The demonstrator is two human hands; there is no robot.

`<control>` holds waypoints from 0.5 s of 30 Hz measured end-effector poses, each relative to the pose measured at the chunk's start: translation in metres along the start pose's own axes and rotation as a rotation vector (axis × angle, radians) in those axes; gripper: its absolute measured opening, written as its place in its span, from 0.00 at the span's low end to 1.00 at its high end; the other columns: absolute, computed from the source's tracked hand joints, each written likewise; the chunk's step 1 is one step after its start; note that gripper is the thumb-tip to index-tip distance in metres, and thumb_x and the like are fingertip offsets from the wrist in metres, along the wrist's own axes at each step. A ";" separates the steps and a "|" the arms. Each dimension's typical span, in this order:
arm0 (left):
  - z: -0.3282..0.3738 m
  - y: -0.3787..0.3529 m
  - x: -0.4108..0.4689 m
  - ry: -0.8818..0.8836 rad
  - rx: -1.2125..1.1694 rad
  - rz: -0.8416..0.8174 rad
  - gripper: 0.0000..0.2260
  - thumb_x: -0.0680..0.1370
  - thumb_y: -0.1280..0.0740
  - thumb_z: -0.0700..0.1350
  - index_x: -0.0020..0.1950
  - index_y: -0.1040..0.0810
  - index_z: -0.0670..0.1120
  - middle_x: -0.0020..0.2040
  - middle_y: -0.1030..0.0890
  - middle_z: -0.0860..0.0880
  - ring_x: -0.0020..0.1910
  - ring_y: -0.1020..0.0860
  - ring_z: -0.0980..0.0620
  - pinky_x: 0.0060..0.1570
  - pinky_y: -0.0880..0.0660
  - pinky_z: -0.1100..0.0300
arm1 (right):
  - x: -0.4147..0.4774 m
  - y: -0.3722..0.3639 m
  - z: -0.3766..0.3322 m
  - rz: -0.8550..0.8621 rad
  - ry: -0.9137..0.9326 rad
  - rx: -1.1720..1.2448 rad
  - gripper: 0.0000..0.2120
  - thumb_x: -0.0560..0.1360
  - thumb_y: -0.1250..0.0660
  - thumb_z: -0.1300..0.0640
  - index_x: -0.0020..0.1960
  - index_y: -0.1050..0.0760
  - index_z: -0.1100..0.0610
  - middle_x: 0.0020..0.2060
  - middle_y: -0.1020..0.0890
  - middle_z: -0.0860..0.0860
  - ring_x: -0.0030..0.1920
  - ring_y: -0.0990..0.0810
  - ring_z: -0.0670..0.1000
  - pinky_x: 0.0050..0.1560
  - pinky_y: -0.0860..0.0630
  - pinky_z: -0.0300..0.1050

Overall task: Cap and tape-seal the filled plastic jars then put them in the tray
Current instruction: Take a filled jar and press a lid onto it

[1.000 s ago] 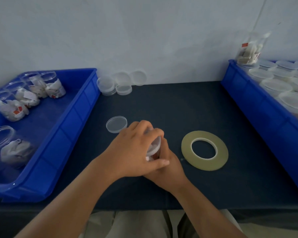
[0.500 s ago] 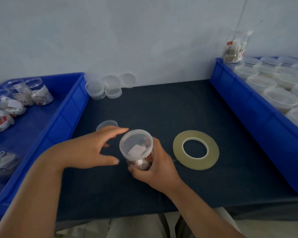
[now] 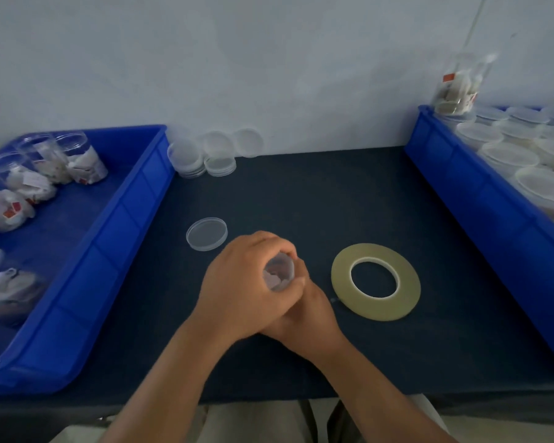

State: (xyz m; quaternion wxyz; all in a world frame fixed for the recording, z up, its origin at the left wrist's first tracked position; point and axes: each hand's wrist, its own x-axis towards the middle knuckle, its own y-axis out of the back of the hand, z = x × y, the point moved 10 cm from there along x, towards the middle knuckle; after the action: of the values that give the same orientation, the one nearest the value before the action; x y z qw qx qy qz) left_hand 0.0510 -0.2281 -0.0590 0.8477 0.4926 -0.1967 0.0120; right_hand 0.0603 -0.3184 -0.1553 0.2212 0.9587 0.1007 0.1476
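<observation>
I'm capping the jar (image 3: pixel 279 276) just left of the tape roll (image 3: pixel 341 279), left hand (image 3: pixel 243 282) curled round its top, right hand (image 3: pixel 311 314) gripping its body; next, I reckon, comes reaching for that tape.

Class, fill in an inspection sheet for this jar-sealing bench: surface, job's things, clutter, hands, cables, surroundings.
Surface: dark table cover.
Job's things: jar held in both hands; tape roll flat to its right; left tray with filled jars; right tray with lidded jars.
Clutter: loose lid; lid stacks by the wall.
Hands: left hand curled over the jar's top; right hand grips it lower, mostly hidden.
Cables: thin line on the wall; unclear if a cord.
Surroundings: white wall.
</observation>
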 end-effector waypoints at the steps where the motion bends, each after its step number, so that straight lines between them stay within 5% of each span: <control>1: 0.000 -0.001 0.002 -0.043 -0.020 -0.050 0.12 0.73 0.29 0.60 0.55 0.22 0.62 0.55 0.21 0.65 0.57 0.23 0.62 0.54 0.28 0.66 | 0.000 0.001 0.001 0.013 -0.010 -0.011 0.39 0.68 0.18 0.43 0.74 0.31 0.49 0.57 0.18 0.39 0.55 0.17 0.42 0.51 0.17 0.47; 9: 0.005 -0.011 0.013 -0.235 -0.154 -0.322 0.12 0.72 0.23 0.50 0.55 0.17 0.57 0.58 0.18 0.61 0.60 0.21 0.57 0.60 0.24 0.54 | -0.001 0.005 0.007 0.008 -0.107 0.063 0.37 0.64 0.16 0.45 0.68 0.28 0.41 0.56 0.17 0.36 0.58 0.18 0.38 0.57 0.18 0.44; 12: 0.000 -0.010 0.003 -0.165 -0.069 -0.218 0.20 0.75 0.27 0.60 0.67 0.19 0.63 0.75 0.26 0.64 0.75 0.33 0.64 0.68 0.36 0.68 | -0.002 0.006 0.001 -0.006 -0.064 0.054 0.36 0.67 0.18 0.47 0.71 0.29 0.45 0.58 0.18 0.37 0.59 0.17 0.40 0.56 0.17 0.48; 15: -0.014 -0.012 -0.014 0.113 0.015 -0.048 0.31 0.73 0.37 0.75 0.75 0.28 0.68 0.78 0.33 0.64 0.76 0.35 0.62 0.64 0.38 0.66 | -0.004 0.006 -0.004 0.020 -0.048 0.022 0.33 0.69 0.23 0.40 0.71 0.28 0.48 0.59 0.20 0.39 0.57 0.17 0.43 0.54 0.17 0.50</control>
State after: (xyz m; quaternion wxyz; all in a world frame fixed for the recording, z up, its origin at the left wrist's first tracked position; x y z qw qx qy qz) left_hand 0.0451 -0.2199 -0.0795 0.8538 0.5019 -0.1369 0.0210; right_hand 0.0565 -0.3230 -0.1503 0.2117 0.9653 0.0875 0.1255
